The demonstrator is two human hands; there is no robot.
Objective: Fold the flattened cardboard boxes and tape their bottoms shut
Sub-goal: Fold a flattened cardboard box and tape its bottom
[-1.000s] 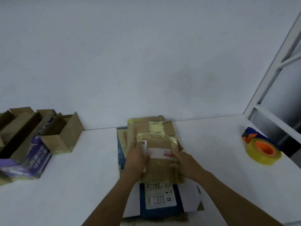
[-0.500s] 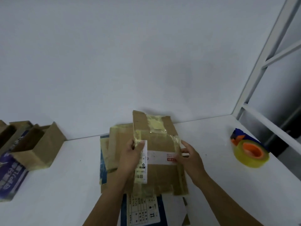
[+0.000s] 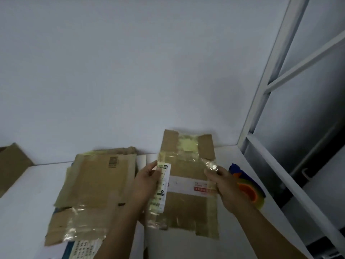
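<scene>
A flattened brown cardboard box (image 3: 188, 199), patched with old yellowish tape and white labels, is lifted off the table in front of me. My left hand (image 3: 147, 186) grips its left edge at the white label. My right hand (image 3: 225, 187) grips its right edge, thumb on the front. A stack of other flattened boxes (image 3: 97, 186) lies on the white table (image 3: 28, 212) to the left. A yellow tape roll with an orange core (image 3: 251, 193) sits at the right, partly hidden behind my right hand.
A folded open cardboard box (image 3: 11, 167) stands at the far left edge of view. The white wall runs close behind the table. A white metal frame (image 3: 265, 86) rises at the right, and the table's right edge lies below it.
Both hands have lifted the top flattened box off the stack and carried it to the right. The view has swung right, so the folded boxes at the left have mostly left the frame.
</scene>
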